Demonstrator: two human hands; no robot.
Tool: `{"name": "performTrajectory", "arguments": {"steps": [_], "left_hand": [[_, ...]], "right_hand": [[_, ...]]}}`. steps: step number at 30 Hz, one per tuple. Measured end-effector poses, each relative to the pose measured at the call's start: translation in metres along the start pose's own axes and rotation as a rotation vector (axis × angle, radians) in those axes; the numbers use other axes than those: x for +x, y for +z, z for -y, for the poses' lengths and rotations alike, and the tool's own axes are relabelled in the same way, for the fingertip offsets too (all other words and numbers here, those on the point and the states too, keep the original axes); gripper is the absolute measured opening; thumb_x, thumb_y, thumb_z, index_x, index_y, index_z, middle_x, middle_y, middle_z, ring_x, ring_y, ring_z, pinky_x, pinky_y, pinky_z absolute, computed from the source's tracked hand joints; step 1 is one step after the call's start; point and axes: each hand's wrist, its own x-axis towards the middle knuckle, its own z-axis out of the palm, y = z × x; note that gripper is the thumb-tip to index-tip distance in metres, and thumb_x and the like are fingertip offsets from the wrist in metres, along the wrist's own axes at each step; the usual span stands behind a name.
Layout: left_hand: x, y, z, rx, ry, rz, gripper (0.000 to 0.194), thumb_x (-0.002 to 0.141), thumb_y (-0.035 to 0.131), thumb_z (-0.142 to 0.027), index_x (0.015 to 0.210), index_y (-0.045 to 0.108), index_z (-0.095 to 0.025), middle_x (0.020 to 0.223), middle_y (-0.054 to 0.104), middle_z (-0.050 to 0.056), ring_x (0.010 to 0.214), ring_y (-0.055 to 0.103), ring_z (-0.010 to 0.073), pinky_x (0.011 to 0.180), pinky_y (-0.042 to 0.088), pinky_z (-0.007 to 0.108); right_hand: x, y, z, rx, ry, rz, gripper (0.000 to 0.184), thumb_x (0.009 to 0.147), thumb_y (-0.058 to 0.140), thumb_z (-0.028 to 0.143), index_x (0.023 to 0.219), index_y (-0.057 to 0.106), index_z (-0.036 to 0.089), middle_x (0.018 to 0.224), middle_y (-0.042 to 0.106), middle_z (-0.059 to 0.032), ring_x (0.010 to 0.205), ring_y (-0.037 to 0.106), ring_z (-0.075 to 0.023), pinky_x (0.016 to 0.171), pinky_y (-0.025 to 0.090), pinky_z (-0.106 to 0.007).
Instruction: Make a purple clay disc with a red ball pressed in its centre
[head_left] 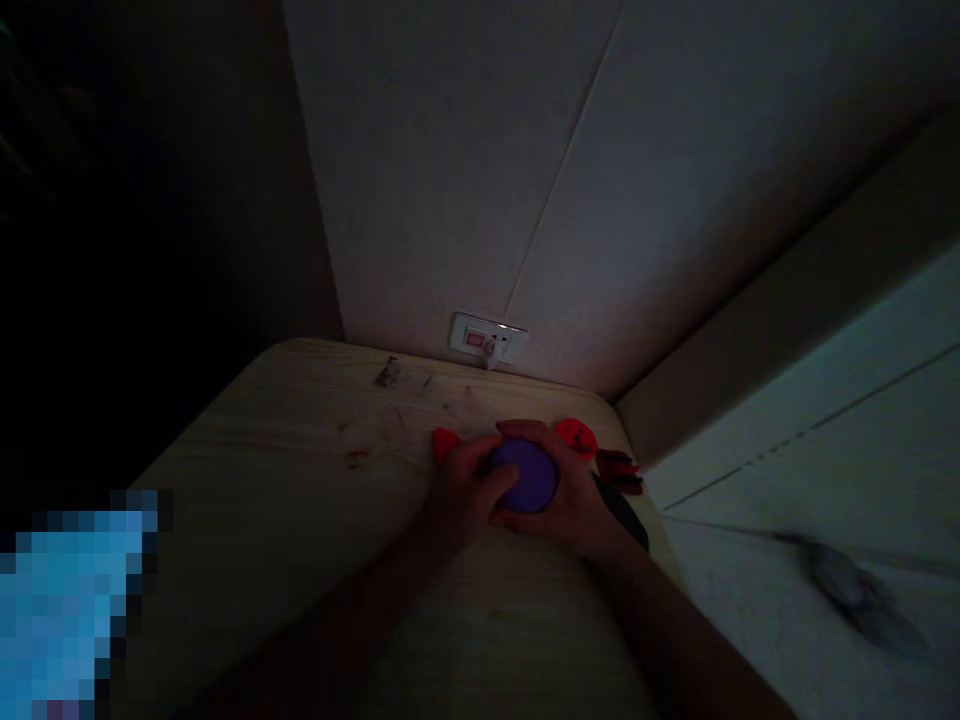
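Between my two hands is a round purple disc-shaped thing (531, 478), perhaps a lid; the dim light hides its exact kind. My left hand (469, 485) presses on it from the left, the thumb lying across its top. From the right, my right hand (574, 500) curls round its edge, fingers at the far side and thumb at the near side. A red piece (445, 443) shows just beyond my left hand. Behind my right hand lies a round red thing (576, 438) with dark marks.
Under my hands is a light wooden tabletop (300, 440) with dark stains. A dark red and black item (620, 471) and a black flat object (626, 515) lie at its right edge. Against the wall is a socket plate (489, 338) with a plug. Bottom left is a pixelated blue patch (67, 590).
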Motion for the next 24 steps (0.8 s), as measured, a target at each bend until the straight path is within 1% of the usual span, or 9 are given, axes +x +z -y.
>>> {"name": "performTrajectory", "arguments": {"steps": [4, 7, 11, 13, 15, 17, 20, 22, 24], "left_hand": [[-0.0006, 0.0002, -0.0034, -0.031, -0.035, 0.035, 0.028, 0.068, 0.074, -0.032, 0.090, 0.072, -0.014, 0.081, 0.071, 0.003, 0.077, 0.065, 0.0199, 0.071, 0.050, 0.028], [-0.0010, 0.0011, -0.0047, -0.041, -0.078, 0.061, 0.028, 0.067, 0.077, -0.037, 0.082, 0.071, -0.014, 0.073, 0.069, 0.002, 0.070, 0.062, 0.0186, 0.066, 0.048, 0.028], [-0.0005, 0.0010, -0.0015, -0.050, -0.098, 0.040, 0.026, 0.068, 0.073, -0.037, 0.079, 0.070, -0.014, 0.069, 0.066, 0.001, 0.064, 0.058, 0.0167, 0.059, 0.044, 0.027], [-0.0006, 0.0003, 0.0000, -0.004, -0.067, 0.019, 0.021, 0.067, 0.071, -0.034, 0.076, 0.068, -0.015, 0.064, 0.061, 0.000, 0.060, 0.055, 0.0156, 0.056, 0.041, 0.026], [-0.0012, -0.0003, 0.0001, 0.039, -0.027, 0.020, 0.019, 0.066, 0.069, -0.032, 0.074, 0.068, -0.015, 0.064, 0.060, -0.001, 0.061, 0.055, 0.0159, 0.057, 0.041, 0.026], [-0.0022, -0.0004, -0.0007, 0.042, -0.011, 0.050, 0.020, 0.068, 0.068, -0.032, 0.078, 0.069, -0.015, 0.070, 0.064, 0.001, 0.067, 0.058, 0.0177, 0.062, 0.044, 0.027], [-0.0035, 0.0005, -0.0025, 0.005, -0.032, 0.090, 0.026, 0.070, 0.072, -0.036, 0.084, 0.071, -0.015, 0.078, 0.069, 0.003, 0.074, 0.062, 0.0196, 0.068, 0.048, 0.029], [-0.0037, 0.0014, -0.0032, -0.010, -0.059, 0.092, 0.028, 0.069, 0.074, -0.038, 0.084, 0.070, -0.014, 0.075, 0.068, 0.003, 0.071, 0.061, 0.0190, 0.067, 0.047, 0.029], [-0.0034, 0.0018, -0.0032, -0.021, -0.076, 0.081, 0.028, 0.068, 0.074, -0.037, 0.083, 0.070, -0.014, 0.072, 0.067, 0.003, 0.068, 0.060, 0.0181, 0.064, 0.046, 0.028]], "right_hand": [[0.0003, 0.0041, -0.0011, -0.029, 0.039, -0.107, 0.066, 0.067, 0.091, 0.033, 0.124, 0.059, 0.026, 0.124, 0.068, -0.0087, 0.109, 0.068, -0.0271, 0.093, 0.059, -0.040], [0.0009, 0.0038, 0.0015, -0.043, 0.073, -0.172, 0.071, 0.065, 0.093, 0.038, 0.126, 0.058, 0.026, 0.129, 0.066, -0.0103, 0.111, 0.068, -0.0284, 0.091, 0.059, -0.040], [0.0018, -0.0014, 0.0045, -0.009, 0.042, -0.092, 0.088, 0.064, 0.095, 0.043, 0.139, 0.051, 0.028, 0.141, 0.061, -0.0112, 0.118, 0.066, -0.0293, 0.095, 0.059, -0.042], [0.0017, -0.0029, 0.0040, -0.033, 0.032, -0.049, 0.084, 0.064, 0.095, 0.041, 0.137, 0.054, 0.028, 0.136, 0.063, -0.0103, 0.113, 0.068, -0.0286, 0.093, 0.059, -0.041], [0.0010, -0.0025, 0.0023, -0.059, 0.030, -0.033, 0.074, 0.064, 0.094, 0.037, 0.129, 0.059, 0.027, 0.126, 0.068, -0.0092, 0.108, 0.069, -0.0282, 0.091, 0.059, -0.041], [0.0001, -0.0005, 0.0003, -0.067, 0.036, -0.048, 0.066, 0.064, 0.093, 0.033, 0.121, 0.062, 0.025, 0.117, 0.071, -0.0079, 0.104, 0.070, -0.0278, 0.088, 0.060, -0.040], [-0.0011, 0.0029, -0.0017, -0.047, 0.047, -0.125, 0.064, 0.063, 0.093, 0.030, 0.118, 0.061, 0.026, 0.113, 0.072, -0.0066, 0.101, 0.072, -0.0271, 0.085, 0.061, -0.039], [-0.0012, 0.0038, -0.0014, -0.009, 0.047, -0.167, 0.065, 0.064, 0.093, 0.032, 0.119, 0.059, 0.027, 0.115, 0.072, -0.0067, 0.102, 0.072, -0.0269, 0.086, 0.061, -0.039], [-0.0008, 0.0032, 0.0001, 0.037, 0.049, -0.160, 0.072, 0.064, 0.094, 0.036, 0.125, 0.057, 0.027, 0.123, 0.070, -0.0086, 0.107, 0.071, -0.0272, 0.089, 0.061, -0.039]]}}
